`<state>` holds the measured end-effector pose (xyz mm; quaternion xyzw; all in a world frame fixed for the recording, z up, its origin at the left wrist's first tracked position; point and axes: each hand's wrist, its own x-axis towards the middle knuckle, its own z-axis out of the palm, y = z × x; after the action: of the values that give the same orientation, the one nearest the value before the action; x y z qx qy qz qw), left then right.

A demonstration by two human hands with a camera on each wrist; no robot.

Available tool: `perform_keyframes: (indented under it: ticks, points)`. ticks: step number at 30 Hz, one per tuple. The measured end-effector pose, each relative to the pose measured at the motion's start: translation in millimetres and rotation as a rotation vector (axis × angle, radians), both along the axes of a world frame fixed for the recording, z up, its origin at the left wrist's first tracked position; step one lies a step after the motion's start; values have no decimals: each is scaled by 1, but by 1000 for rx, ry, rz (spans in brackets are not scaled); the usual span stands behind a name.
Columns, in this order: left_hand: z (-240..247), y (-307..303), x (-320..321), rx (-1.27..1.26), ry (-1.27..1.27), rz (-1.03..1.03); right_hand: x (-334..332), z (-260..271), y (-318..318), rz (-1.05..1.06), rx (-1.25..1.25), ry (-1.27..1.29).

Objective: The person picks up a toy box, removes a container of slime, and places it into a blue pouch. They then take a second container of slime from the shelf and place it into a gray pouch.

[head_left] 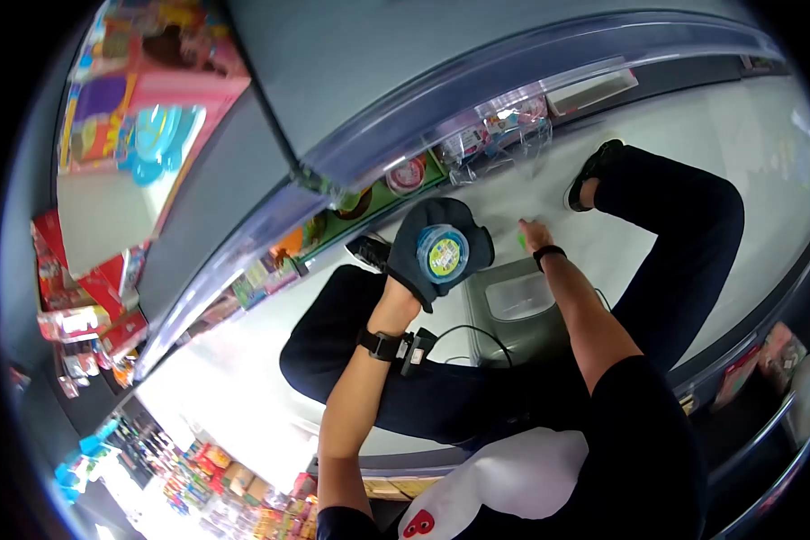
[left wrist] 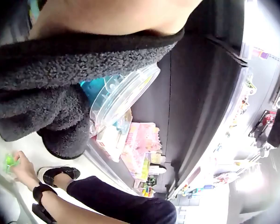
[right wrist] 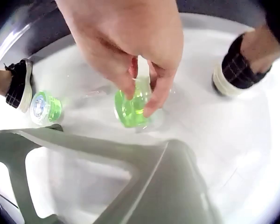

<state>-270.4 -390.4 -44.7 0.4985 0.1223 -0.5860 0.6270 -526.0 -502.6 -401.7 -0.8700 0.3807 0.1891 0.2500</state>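
Observation:
My left hand (head_left: 412, 256), covered by a dark fleecy mitt or cloth, grips a round clear-lidded tub (head_left: 444, 256) with blue contents and a yellow label. In the left wrist view the dark fleece (left wrist: 65, 102) wraps the side of that tub, and my fingers are hidden under it. Low over the white floor, my right hand (head_left: 536, 237) pinches a small clear tub (right wrist: 130, 109) with bright green contents between thumb and fingers. A second green tub (right wrist: 46, 108) lies tipped on its side on the floor, beside a shoe.
A grey plastic stool (head_left: 490, 315) with cut-out openings stands between my legs, close to my right hand. A shelf edge (head_left: 405, 99) curves across in front, with packaged goods (head_left: 499, 130) below it. Toy boxes (head_left: 144, 99) stand at the left. My shoes (head_left: 594, 175) flank the work.

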Motion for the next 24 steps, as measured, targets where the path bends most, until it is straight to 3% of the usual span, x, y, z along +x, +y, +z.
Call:
perform_keyframes:
  ticks: [1,2,4,8,10,13,14,16,17,18,22,24]
  points:
    - [5,4,1,-16,16,-5,0,-1,-4,45,76,5]
    - [11,10,0,-28,39,-7,5,22,-6,17,-69,-181]
    - [34,12,1,64,104,12,14,50,-23,89,37,-196]
    - [22,42,6,-48,85,12,40,118,-21,44,188,-313]
    - [21,56,8,-90,50,22,68,173,-19,50,182,-360]
    - [42,76,15,-203,-31,97,104,223,-9,82,179,-820]
    - [40,88,24,-236,9,78,120,249,-6,62,195,-807]
    - [58,103,33,-318,-172,196,173,293,-4,26,223,-804]
    - [44,107,44,-339,-163,321,198,295,-5,56,169,-864]
    - [51,112,50,-351,-253,391,224,294,-7,78,116,-921]
    - [69,137,67,-357,-221,623,316,289,-13,173,-65,-1017]
    - [64,142,77,-258,-201,723,344,286,-26,312,-131,-892]
